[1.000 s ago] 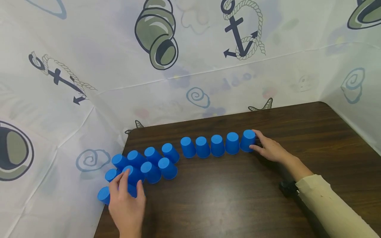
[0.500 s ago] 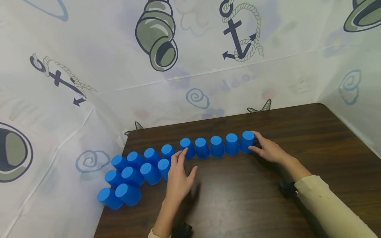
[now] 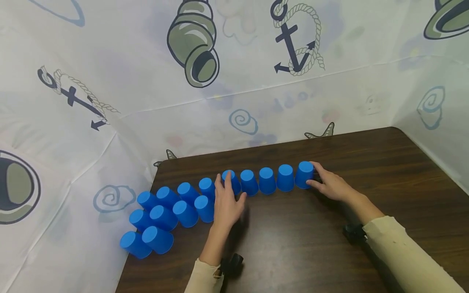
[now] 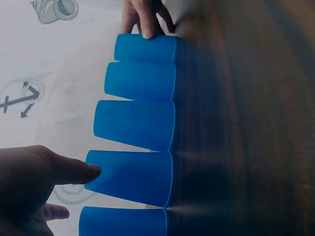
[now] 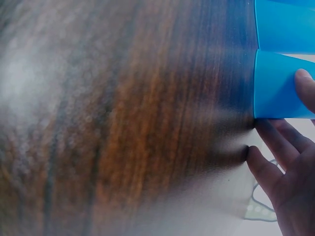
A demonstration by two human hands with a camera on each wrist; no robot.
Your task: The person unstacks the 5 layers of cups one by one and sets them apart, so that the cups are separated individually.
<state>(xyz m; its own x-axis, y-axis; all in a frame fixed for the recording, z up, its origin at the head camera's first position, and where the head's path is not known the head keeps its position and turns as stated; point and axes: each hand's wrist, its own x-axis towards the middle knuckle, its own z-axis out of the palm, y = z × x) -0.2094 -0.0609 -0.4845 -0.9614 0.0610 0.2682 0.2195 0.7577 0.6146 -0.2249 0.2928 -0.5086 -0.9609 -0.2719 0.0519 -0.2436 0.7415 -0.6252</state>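
Note:
Upside-down blue plastic cups stand on the dark wooden table. My right hand [image 3: 331, 183] is at the rightmost cup [image 3: 304, 175] of the straight row, thumb on its front and fingers along its right side. In the right wrist view, the thumb [image 5: 305, 86] overlaps that cup [image 5: 278, 86]. My left hand [image 3: 228, 203] is at the row's leftmost cup [image 3: 234, 184], its fingers spread loosely and partly covering it. The left wrist view shows the left thumb [image 4: 74, 169] in front of a cup [image 4: 133, 177], with the others lined up beyond it.
Left of the row, more upside-down cups stand close together in staggered lines, including a front cup [image 3: 157, 240] and one near the table's left edge [image 3: 135, 244]. A white printed cloth [image 3: 146, 134] hangs behind and beside the table [image 3: 293, 244].
My left hand has left the front-left cups and moved right and away from me to the row's left end. The right hand stays at the rightmost cup.

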